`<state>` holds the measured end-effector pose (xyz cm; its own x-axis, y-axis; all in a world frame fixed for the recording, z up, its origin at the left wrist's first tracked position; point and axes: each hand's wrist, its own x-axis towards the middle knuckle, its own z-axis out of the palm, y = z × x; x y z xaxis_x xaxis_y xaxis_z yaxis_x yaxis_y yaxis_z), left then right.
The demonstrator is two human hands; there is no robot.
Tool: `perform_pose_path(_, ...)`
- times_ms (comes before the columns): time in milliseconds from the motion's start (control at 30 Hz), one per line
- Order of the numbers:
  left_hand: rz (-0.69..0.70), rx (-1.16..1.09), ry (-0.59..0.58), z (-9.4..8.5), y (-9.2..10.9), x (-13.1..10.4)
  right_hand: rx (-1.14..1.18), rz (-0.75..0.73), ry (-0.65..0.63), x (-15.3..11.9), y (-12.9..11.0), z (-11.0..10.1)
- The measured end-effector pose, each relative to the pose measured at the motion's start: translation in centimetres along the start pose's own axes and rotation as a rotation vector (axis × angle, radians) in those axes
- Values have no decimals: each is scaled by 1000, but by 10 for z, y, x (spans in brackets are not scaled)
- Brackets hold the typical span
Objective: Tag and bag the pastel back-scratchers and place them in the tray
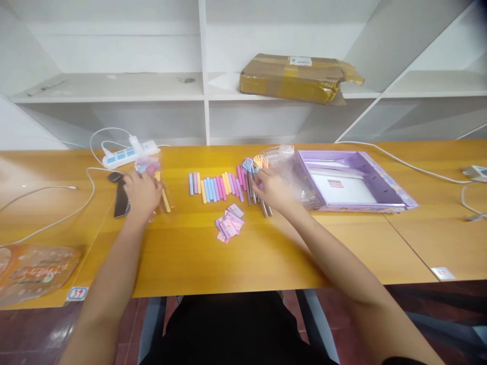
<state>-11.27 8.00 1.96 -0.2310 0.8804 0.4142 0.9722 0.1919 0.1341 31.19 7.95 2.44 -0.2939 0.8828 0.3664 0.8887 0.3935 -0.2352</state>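
My left hand [141, 193] is over a clear plastic bag at the left, which holds small hand-shaped pieces and a yellow stick [166, 201]; its fingertips are too blurred to read. My right hand [272, 188] rests on a bunch of metal rods [265, 207] topped with blue and yellow hand shapes [261, 161], fingers bent around something I cannot make out. Between the hands lies a row of pastel tubes [211, 189] in blue, pink, yellow and purple. Nearer the front edge is a loose pile of small pink cards [229, 223].
A purple open box [391, 190] stands at the right beside crumpled clear plastic [300, 182]. At the left are a power strip [131, 154], cables, a dark phone [121, 200] and an orange package [38, 268]. A taped carton [292, 78] sits on the shelf.
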Motion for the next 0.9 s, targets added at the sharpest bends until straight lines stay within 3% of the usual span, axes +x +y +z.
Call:
perform_pose_path(67, -75, 50, 0, -1, -13, 3, 105, -19, 56, -16, 1, -6)
perform_pose_path(167, -129, 56, -111, 4, -31, 11, 231, 5, 123, -35, 8, -3)
perform_pose_path(267, -162, -20, -217, 8, -44, 21, 292, 55, 152, -44, 19, 7)
perform_pose_path(367, -213, -98, -216, 9, -49, 27, 306, 117, 157, -46, 32, 15)
perform_pose_path(533, -142, -134, -88, 6, -45, 24, 311, 166, 216, -46, 43, 18)
perform_pose_path(767, -155, -180, 42, -9, -44, 26, 346, 122, 199, -48, 32, 16)
perform_pose_path(833, -93, -259, 4, -18, -33, 24, 375, 121, 215, -49, 27, 14)
perform_pose_path(900, 86, -398, -124, -27, -10, 13, 446, 131, 238, -50, 22, 13)
